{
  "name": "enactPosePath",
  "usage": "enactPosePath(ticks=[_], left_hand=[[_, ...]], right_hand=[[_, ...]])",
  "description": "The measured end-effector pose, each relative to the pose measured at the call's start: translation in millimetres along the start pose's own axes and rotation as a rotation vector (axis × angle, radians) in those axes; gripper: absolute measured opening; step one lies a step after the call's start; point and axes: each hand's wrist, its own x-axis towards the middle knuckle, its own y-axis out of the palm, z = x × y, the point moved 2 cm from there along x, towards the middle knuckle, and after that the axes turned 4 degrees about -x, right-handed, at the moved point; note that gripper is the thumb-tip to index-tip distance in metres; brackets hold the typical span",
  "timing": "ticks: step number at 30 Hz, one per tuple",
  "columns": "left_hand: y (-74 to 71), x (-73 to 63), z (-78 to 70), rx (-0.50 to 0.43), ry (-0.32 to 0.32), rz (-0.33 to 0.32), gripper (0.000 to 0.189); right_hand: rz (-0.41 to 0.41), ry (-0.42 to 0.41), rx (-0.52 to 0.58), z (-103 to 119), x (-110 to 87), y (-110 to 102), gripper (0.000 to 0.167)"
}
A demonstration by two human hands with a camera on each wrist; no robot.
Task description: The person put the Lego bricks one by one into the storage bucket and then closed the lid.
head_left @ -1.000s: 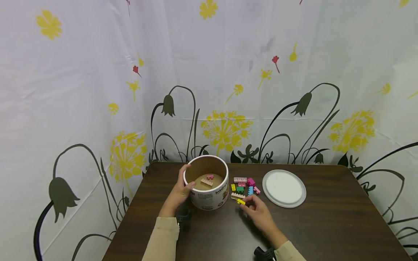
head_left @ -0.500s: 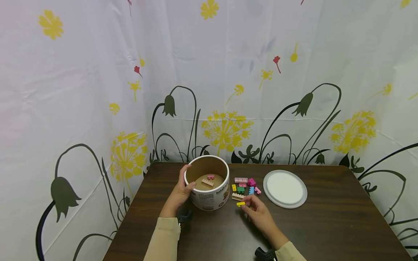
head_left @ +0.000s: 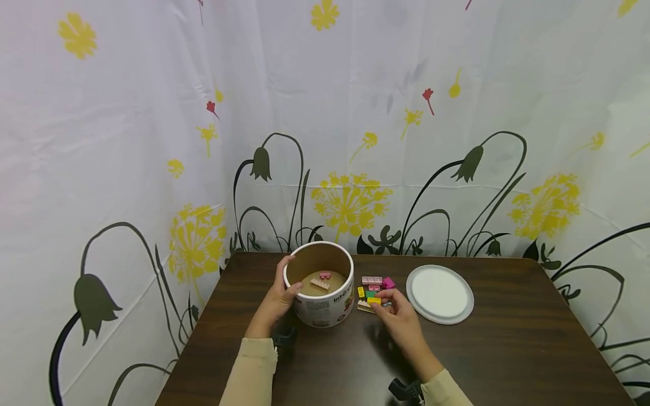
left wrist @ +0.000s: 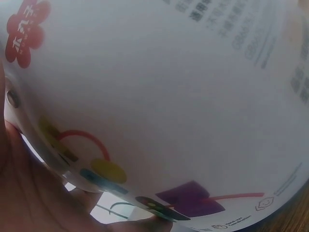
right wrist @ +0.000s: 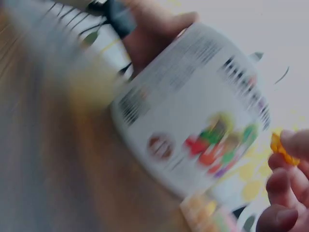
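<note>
My left hand [head_left: 274, 301] grips the left side of a round white tub [head_left: 316, 317], thumb at the rim. A peach toy brick [head_left: 320, 283] and a pink toy brick [head_left: 325, 275] lie on the tub's floor. To the right of the tub, my right hand [head_left: 404, 327] pinches a yellow toy brick [right wrist: 282, 151] between thumb and fingers. In the head view it overlaps a small group of loose bricks, among them a pale pink one [head_left: 372, 280], a magenta one [head_left: 388, 282] and a green one [head_left: 371, 294]. The tub's printed wall [left wrist: 145, 96] fills most of the left wrist view.
A round white lid [head_left: 440, 294] lies on the dark wooden table [head_left: 487, 361], right of the bricks. Behind the table's far edge hangs a white curtain [head_left: 284, 73] printed with flowers.
My right hand has lifted the yellow brick from in front of the loose bricks to over them, turning it a little. My left hand keeps its grip on the tub.
</note>
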Motion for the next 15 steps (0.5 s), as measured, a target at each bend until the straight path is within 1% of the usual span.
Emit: enactPosePath(ticks=[3,8,11,15], left_hand=[[-0.8,1.4,-1.3,0.013,-0.003,0.006,0.088],[-1.2,1.7,-3.2,0.031,-0.013,0.002,0.088],[-1.1,0.5,-3.3,0.033,-0.022,0.003,0.089],[-2.1,-0.4,-2.2,0.026,-0.024,0.001,0.091]], right_hand=[[-0.021,-0.021,0.048,21,8.3,3,0.031],[0.024,-0.04,0.12,51,21.0,16,0.033],[0.028,-0.049,0.144,67,27.6,28,0.035],[0.041,-0.097,0.159,88,40.3,44,0.029]])
